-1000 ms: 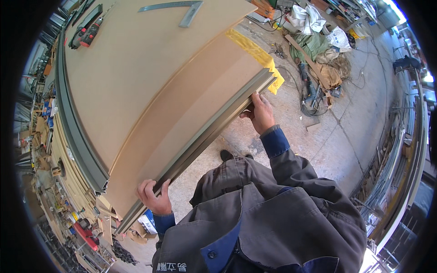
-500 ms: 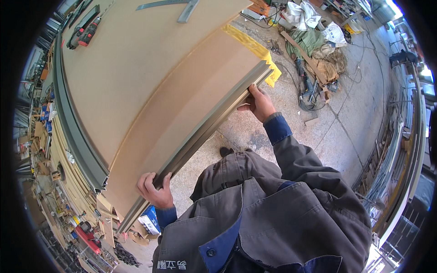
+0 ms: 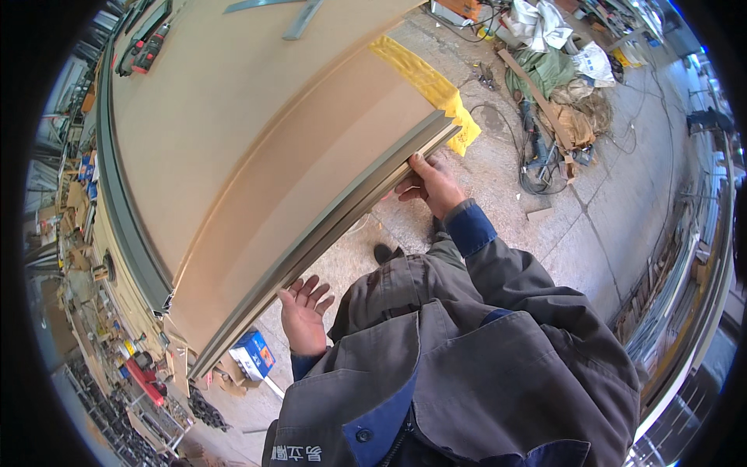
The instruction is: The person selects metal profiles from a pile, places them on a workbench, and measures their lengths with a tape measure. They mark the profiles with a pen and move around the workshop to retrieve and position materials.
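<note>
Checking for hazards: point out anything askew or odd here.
Two things stand out. Along the right end of the board, the yellow sheet is wrinkled and juts past the edge. On the floor, a power tool lies amid looped cable beside heaped sacks, a possible trip hazard.

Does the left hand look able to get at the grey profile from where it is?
Likely yes: the left hand is open, right beside the grey profile, with nothing visible between them.

Green sack (image 3: 551,68) beside white bag (image 3: 595,64)
</note>
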`<act>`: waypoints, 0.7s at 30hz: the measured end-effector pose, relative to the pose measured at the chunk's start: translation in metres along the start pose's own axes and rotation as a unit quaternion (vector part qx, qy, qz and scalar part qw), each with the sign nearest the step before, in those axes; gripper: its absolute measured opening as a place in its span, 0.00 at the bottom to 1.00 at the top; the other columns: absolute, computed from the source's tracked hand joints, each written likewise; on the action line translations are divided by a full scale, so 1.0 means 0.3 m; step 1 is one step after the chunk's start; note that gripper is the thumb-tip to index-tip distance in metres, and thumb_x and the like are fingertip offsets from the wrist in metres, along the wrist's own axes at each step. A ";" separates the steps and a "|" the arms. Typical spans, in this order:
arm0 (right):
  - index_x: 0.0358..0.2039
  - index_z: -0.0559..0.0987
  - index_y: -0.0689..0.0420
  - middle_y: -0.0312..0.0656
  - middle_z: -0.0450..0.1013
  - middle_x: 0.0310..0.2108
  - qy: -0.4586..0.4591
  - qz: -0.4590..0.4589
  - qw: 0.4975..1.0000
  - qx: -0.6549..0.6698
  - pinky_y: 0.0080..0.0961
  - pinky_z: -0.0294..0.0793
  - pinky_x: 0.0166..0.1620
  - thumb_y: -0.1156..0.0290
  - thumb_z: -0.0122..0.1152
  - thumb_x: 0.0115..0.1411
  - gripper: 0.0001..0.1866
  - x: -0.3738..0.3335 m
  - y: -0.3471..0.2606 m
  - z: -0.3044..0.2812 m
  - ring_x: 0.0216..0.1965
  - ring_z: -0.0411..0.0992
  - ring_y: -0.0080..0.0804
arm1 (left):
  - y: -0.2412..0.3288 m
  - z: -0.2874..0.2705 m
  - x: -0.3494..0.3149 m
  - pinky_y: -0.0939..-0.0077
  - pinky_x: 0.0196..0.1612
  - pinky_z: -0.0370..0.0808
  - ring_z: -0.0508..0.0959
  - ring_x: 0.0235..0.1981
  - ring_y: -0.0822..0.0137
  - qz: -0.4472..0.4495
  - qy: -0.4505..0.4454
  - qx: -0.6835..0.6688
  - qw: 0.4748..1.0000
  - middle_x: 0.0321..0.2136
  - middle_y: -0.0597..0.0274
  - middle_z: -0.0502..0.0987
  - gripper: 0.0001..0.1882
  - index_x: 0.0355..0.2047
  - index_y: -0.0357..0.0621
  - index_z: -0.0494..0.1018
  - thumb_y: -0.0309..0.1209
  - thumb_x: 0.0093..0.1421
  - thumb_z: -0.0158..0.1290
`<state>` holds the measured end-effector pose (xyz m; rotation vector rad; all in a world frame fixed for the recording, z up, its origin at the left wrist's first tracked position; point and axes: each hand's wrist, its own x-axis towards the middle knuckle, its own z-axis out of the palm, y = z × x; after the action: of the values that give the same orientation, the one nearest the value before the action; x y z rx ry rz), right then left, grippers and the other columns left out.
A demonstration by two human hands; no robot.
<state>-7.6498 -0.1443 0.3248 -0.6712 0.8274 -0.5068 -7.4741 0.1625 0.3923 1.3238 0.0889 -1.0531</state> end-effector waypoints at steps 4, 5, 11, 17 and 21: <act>0.46 0.76 0.65 0.45 0.78 0.37 -0.049 -0.001 0.998 -0.032 0.27 0.82 0.34 0.56 0.55 0.69 0.21 0.005 -0.024 -0.033 0.32 0.78 0.31 | 0.003 0.106 0.069 0.53 0.57 0.75 0.74 0.55 0.45 -0.030 0.056 -0.165 0.984 0.54 0.43 0.70 0.45 0.60 0.35 0.61 0.64 0.60 0.52; 0.45 0.76 0.65 0.45 0.78 0.37 -0.067 -0.004 0.997 -0.034 0.28 0.82 0.34 0.56 0.56 0.69 0.21 0.007 -0.027 -0.045 0.32 0.78 0.31 | 0.012 0.134 0.084 0.52 0.58 0.74 0.73 0.55 0.45 -0.027 0.068 -0.202 0.977 0.54 0.43 0.70 0.46 0.60 0.35 0.62 0.65 0.59 0.53; 0.49 0.76 0.67 0.43 0.78 0.40 -0.126 0.004 0.989 -0.080 0.26 0.78 0.40 0.65 0.64 0.63 0.20 0.042 -0.092 -0.176 0.37 0.76 0.27 | -0.020 0.214 0.159 0.49 0.59 0.74 0.73 0.53 0.53 0.066 0.221 -0.217 0.948 0.51 0.50 0.72 0.44 0.55 0.35 0.67 0.61 0.54 0.63; 0.47 0.77 0.67 0.34 0.76 0.35 -0.078 0.003 0.994 -0.076 0.18 0.74 0.40 0.74 0.67 0.59 0.16 0.085 -0.240 -0.330 0.36 0.72 0.17 | -0.013 0.307 0.191 0.53 0.54 0.76 0.74 0.49 0.57 0.095 0.300 -0.177 0.933 0.48 0.53 0.73 0.41 0.52 0.38 0.70 0.60 0.53 0.63; 0.46 0.78 0.67 0.33 0.75 0.36 -0.111 0.042 0.993 -0.028 0.18 0.74 0.42 0.76 0.67 0.59 0.15 0.100 -0.280 -0.339 0.38 0.72 0.16 | -0.003 0.319 0.196 0.55 0.50 0.77 0.75 0.44 0.60 0.073 0.306 -0.170 0.934 0.43 0.56 0.75 0.41 0.51 0.38 0.71 0.61 0.51 0.64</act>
<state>-7.7262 -0.2557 0.3192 -0.7264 0.6591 -0.3266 -7.4888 0.0512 0.3863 1.2725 0.6054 -0.4404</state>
